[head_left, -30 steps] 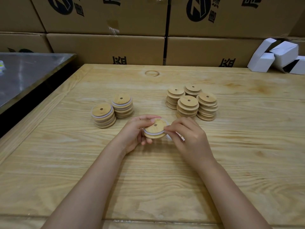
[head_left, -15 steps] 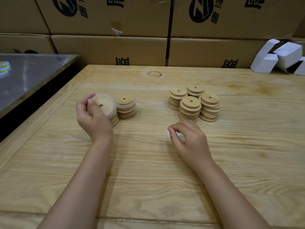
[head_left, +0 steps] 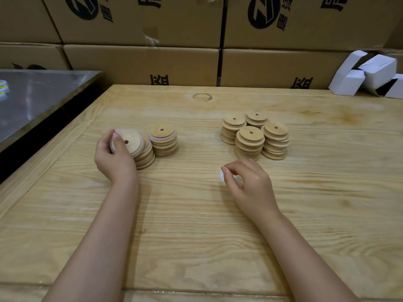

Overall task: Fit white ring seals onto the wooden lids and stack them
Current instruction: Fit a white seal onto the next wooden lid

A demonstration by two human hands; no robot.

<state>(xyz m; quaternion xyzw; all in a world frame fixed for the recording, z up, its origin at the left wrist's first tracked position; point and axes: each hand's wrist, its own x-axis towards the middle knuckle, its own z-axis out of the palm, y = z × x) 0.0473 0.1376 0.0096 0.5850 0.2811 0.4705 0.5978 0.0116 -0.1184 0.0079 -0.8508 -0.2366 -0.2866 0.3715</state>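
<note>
Pine tabletop (head_left: 196, 225): left hand (head_left: 113, 162) gripped a sealed lid (head_left: 129, 141) over its stack (head_left: 145, 159), apparently adding it; right hand (head_left: 250, 184) pinched a white seal (head_left: 222, 176), likely for the next lid.

Behind the far edge of the wooden table (head_left: 196, 214), the upper-left cardboard box (head_left: 174, 29) and the upper-right cardboard box (head_left: 338, 29) each bear a round black logo (head_left: 81, 7) with black Chinese characters (head_left: 106, 17) beside it (all cut by the top edge, none legible whole). Just above that same table edge, the two lower boxes (head_left: 141, 62) each carry one bold black character (head_left: 159, 79), apparently upside down and clipped by the table. Left of the table, a small packet (head_left: 3, 89) shows yellow and blue print, too blurred to read.
</note>
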